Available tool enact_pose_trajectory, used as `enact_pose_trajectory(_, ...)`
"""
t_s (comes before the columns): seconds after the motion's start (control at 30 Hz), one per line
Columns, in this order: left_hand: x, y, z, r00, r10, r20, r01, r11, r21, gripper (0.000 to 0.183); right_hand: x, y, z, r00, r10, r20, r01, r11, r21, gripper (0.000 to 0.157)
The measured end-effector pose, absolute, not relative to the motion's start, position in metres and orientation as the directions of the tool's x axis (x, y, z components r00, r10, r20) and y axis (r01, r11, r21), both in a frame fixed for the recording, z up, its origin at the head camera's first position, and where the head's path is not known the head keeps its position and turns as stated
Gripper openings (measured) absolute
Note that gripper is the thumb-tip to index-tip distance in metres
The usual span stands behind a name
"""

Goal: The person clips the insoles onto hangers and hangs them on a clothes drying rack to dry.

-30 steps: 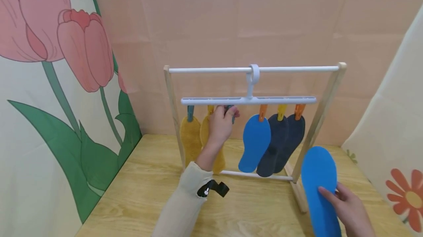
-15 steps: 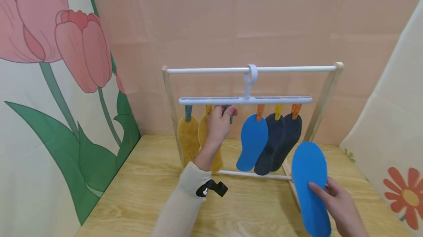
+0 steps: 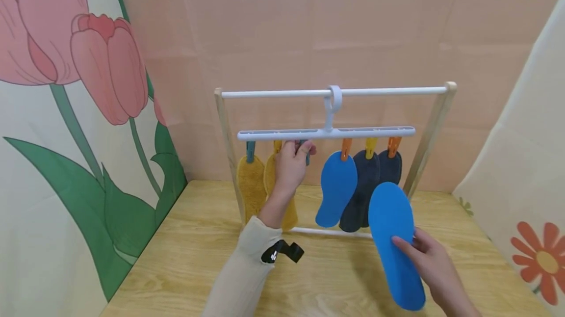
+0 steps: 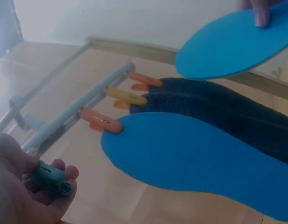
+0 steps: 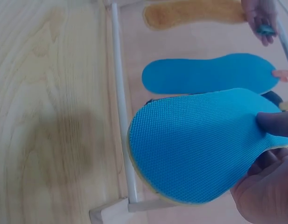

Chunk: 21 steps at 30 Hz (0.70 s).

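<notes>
My left hand (image 3: 291, 165) pinches a teal clothespin (image 4: 50, 175) under the white hanger bar (image 3: 282, 134); its tip shows nothing in it. In my right hand (image 3: 434, 263) is a blue insole (image 3: 395, 243), held between thumb and fingers at its side, in front of the rack's right part. A second blue insole (image 3: 337, 189) hangs from an orange clothespin (image 3: 346, 149). Beside it hang two dark insoles (image 4: 204, 102), partly hidden by the held one in the head view. Left of my left hand hang two mustard insoles (image 3: 252, 184), one partly behind my wrist.
The hanger hooks over the white top rod (image 3: 397, 91) of a wooden-sided rack (image 3: 430, 140). This rack stands on a wood-grain table (image 3: 185, 258). A pink cloth (image 3: 265, 27) hangs behind, with a tulip-print cloth (image 3: 39, 170) on the left and a flower-print cloth (image 3: 521, 184) on the right.
My right hand has carried the blue insole leftward and slightly up, so it now overlaps the dark insoles. My left hand keeps its pinch on the teal clothespin. The head view has shifted slightly.
</notes>
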State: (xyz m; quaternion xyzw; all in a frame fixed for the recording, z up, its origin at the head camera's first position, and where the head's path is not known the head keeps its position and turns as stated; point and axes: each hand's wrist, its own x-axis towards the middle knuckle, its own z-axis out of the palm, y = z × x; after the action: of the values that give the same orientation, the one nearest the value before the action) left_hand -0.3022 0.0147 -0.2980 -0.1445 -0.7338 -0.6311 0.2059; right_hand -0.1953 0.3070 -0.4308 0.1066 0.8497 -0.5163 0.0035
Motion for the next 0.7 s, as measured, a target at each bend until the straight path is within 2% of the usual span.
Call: enact_pose_trajectory(0.7, -0.308, 0.015, -0.301, -0.873, -0.044, 0.486, 0.479, 0.117, 0.870, 0.022, -0.200, 0.279, -0.417, -0.992, 0.122, -0.031, 0.082, 0.436, -0.896, 0.073)
